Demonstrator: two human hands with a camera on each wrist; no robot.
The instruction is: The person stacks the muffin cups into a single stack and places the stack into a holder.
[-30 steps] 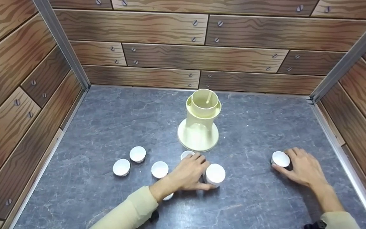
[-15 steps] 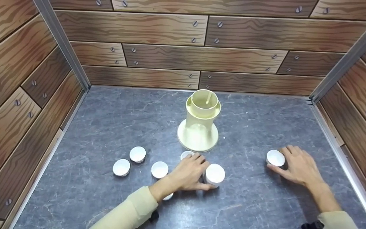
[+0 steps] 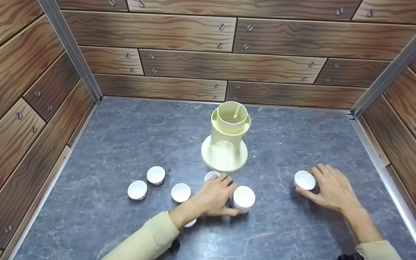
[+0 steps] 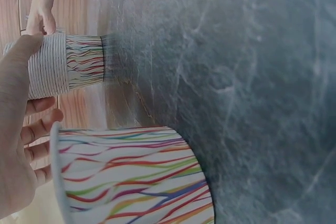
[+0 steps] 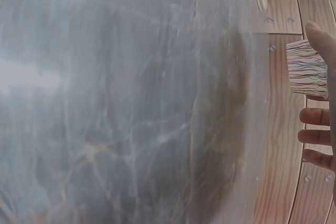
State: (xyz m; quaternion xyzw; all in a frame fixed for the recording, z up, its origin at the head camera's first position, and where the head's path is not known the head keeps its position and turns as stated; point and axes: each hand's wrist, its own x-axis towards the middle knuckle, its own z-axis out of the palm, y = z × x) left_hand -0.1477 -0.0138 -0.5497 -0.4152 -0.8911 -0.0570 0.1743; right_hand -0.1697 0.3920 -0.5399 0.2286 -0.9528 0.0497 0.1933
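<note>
In the head view my left hand (image 3: 213,196) grips a stack of nested paper cups (image 3: 244,198), low over the tabletop. Many white rims and a band of coloured wavy stripes show on that stack (image 4: 65,66) in the left wrist view. My right hand (image 3: 332,187) holds a single paper cup (image 3: 304,180) between thumb and fingers, to the right of the stack. Its striped side (image 5: 307,69) faces the right wrist camera, raised above the table. Close behind the left fingers stands another paper cup (image 3: 212,175), partly covered by them.
A pale yellow cylinder on a round base (image 3: 226,155) stands at the back middle. Loose cups lie left: one cup (image 3: 156,175), a second cup (image 3: 137,190) and a third cup (image 3: 181,192). Another cup (image 3: 190,223) is half hidden under the left forearm. Wood-patterned walls (image 3: 182,65) enclose the table.
My right hand has moved left with its paper cup, closer to the stack. The left hand and its stack have stayed in place.
</note>
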